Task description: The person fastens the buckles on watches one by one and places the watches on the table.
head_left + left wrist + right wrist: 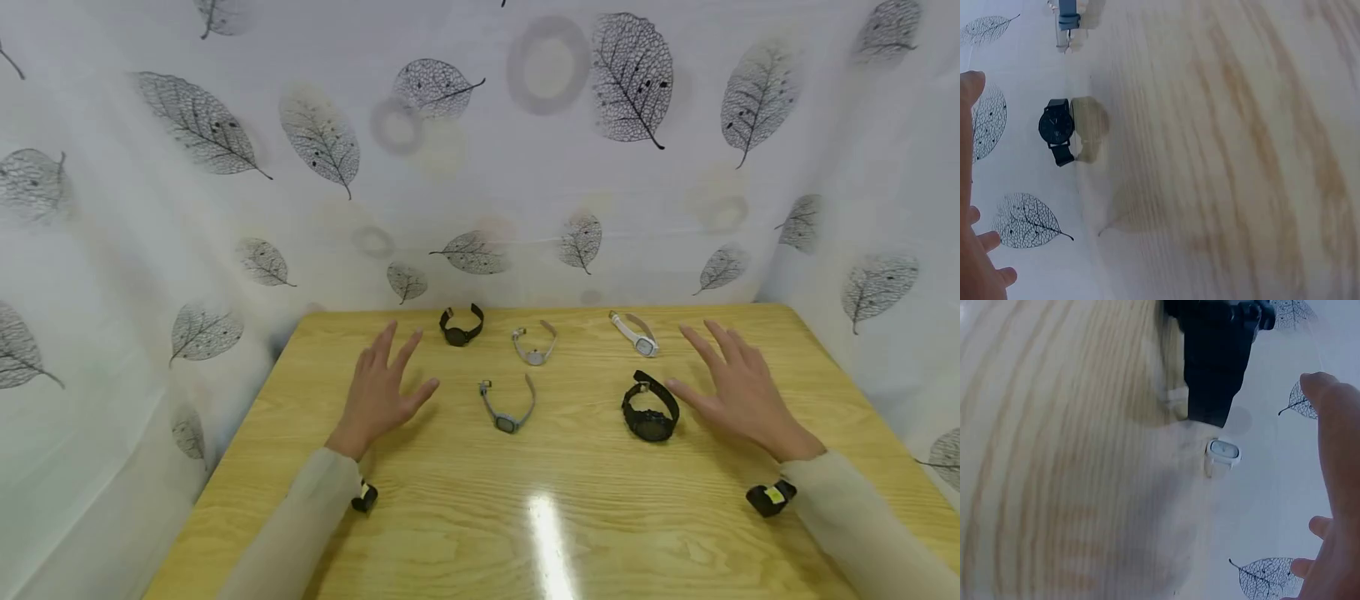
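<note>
Spread fingers mark my left hand (380,393), held over the left of the table with nothing in it. Closest to it are a black round-faced watch (456,335) at the back and a grey-blue watch (507,422) nearer the front. My right hand (738,396), also spread and holding nothing, is just right of a large black watch (649,427). A white watch (645,345) lies behind that one. Between the hands, toward the back, is a pale watch (536,357) with a thin strap. In the left wrist view the black watch (1056,125) stands out against the curtain.
The wooden table (450,517) carries a bright light reflection near its front. A white curtain (480,167) printed with dark leaves surrounds its back and sides. Small black devices are strapped at both wrists, below the sleeves (300,508).
</note>
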Demonstrator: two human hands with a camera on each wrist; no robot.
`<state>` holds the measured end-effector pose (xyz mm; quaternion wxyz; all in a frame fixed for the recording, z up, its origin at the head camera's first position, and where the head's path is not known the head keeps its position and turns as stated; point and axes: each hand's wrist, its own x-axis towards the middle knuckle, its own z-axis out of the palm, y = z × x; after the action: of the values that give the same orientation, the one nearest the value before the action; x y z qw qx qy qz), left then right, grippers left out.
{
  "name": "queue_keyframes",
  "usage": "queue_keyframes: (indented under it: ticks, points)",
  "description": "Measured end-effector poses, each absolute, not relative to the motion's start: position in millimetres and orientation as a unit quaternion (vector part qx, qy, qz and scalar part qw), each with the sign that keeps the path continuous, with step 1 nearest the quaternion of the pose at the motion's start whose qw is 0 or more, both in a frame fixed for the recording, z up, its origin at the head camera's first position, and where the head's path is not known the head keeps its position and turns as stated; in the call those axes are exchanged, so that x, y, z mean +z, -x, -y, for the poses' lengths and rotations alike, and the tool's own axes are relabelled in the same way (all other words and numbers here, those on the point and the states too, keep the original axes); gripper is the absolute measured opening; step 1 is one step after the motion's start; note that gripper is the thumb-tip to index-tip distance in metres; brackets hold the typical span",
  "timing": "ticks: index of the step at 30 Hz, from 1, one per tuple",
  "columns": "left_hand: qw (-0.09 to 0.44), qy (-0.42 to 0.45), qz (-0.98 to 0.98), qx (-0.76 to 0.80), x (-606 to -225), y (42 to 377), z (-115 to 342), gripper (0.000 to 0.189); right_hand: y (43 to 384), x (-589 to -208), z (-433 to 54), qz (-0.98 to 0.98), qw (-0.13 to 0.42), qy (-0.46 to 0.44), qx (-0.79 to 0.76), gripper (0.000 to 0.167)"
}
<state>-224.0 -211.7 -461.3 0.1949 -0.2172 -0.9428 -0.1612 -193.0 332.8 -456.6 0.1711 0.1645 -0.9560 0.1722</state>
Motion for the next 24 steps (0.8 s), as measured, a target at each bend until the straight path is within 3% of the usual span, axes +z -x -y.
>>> queue_keyframes:
  ticks: [16, 24]
  points:
    - [0.185, 0.232, 0.934, -0.198, -464, 220, 192, 0.081, 201, -440, -271, 0.920, 0.206, -0.235, 0.238, 0.086]
    - [0.139, 0.246, 0.934, -0.218, -468, 212, 170, 0.078, 204, -435, -235, 0.900, 0.199, -0.272, 0.275, 0.082]
